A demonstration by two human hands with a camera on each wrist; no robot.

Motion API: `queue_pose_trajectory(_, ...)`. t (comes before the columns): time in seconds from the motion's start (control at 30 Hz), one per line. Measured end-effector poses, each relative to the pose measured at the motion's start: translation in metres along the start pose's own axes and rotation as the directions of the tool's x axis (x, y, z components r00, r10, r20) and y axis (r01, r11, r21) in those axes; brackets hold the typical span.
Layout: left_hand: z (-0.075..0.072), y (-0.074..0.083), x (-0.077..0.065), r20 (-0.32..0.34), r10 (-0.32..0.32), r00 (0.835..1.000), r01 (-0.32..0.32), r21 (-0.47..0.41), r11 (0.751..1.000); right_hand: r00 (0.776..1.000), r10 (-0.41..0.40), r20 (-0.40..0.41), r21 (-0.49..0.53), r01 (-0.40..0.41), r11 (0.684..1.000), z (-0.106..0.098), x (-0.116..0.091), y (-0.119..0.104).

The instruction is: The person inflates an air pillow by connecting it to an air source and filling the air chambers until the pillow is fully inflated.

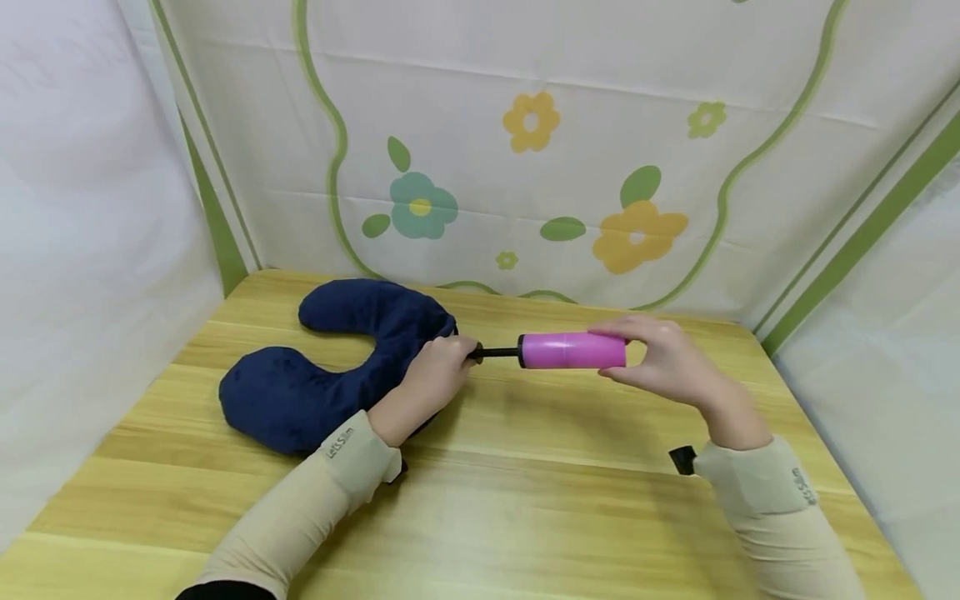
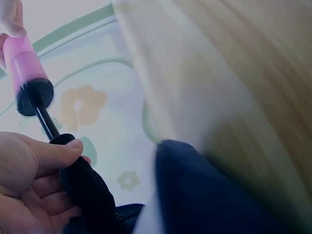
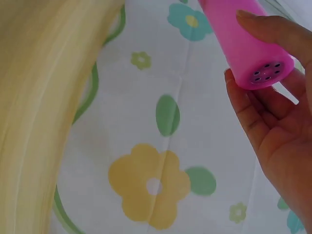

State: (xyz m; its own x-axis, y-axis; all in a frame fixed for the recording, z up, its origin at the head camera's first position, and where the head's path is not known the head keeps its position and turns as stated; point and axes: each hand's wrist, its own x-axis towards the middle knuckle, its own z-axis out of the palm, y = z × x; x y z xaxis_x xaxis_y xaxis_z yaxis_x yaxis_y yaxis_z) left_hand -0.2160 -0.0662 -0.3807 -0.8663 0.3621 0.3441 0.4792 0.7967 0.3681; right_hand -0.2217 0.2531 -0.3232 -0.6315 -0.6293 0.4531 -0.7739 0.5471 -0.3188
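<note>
A pink hand pump [image 1: 573, 351] with a black rod [image 1: 500, 352] is held level above the table, between both hands. My right hand [image 1: 667, 358] grips the pink barrel near its outer end, thumb on one side and fingers on the other; small holes show in that end in the right wrist view. With thumb and fingers, my left hand [image 1: 438, 367] pinches the black piece [image 2: 87, 187] at the rod's other end. That hand is right against the outer curve of a navy U-shaped neck pillow [image 1: 277, 400]. Whether the black piece joins the pillow is hidden.
The wooden table [image 1: 510, 517] ends at a white cloth [image 1: 465, 108] with printed flowers, which stands behind it. More white cloth hangs at the left and right sides. Small black pieces [image 1: 682, 460] stick out from the sleeves' cuffs.
</note>
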Motion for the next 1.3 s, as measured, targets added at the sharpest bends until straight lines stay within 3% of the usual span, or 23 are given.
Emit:
queue_pose_trajectory(0.2, 0.0, 0.001, -0.003, -0.04, 0.019, 0.999, -0.019, -0.001, 1.0, 0.998, -0.055, 0.018, -0.004, 0.055, 0.998, 0.029, 0.017, -0.016)
queue_pose_trajectory(0.33, 0.0, -0.002, -0.004, -0.031, 0.019, 0.999, -0.019, -0.025, 1.0, 0.998, -0.053, 0.02, 0.012, 0.053, 0.999, 0.037, 0.021, -0.021)
queue_pose_trajectory(0.5, -0.003, -0.008, -0.005, 0.011, 0.023, 1.0, -0.023, -0.066, 0.998, 0.999, -0.02, 0.047, 0.033, 0.018, 0.999, 0.018, 0.015, -0.015)
queue_pose_trajectory(0.63, -0.007, -0.011, -0.006, 0.004, 0.035, 0.999, -0.034, -0.111, 0.993, 1.0, 0.013, -0.009, 0.088, -0.012, 0.996, 0.003, 0.008, -0.01)
queue_pose_trajectory(0.77, -0.009, -0.008, -0.003, -0.004, 0.047, 0.999, -0.048, -0.115, 0.992, 0.998, 0.063, -0.011, 0.099, -0.062, 0.993, 0.01, 0.015, -0.017)
queue_pose_trajectory(0.97, -0.009, -0.01, -0.003, -0.001, 0.029, 1.0, -0.029, -0.098, 0.995, 0.998, 0.052, 0.029, 0.105, -0.055, 0.993, 0.028, 0.03, -0.025)
queue_pose_trajectory(1.3, -0.009, -0.013, -0.002, 0.011, 0.029, 1.0, -0.027, -0.137, 0.99, 0.995, 0.086, -0.06, 0.166, -0.074, 0.983, 0.0, 0.009, -0.01)
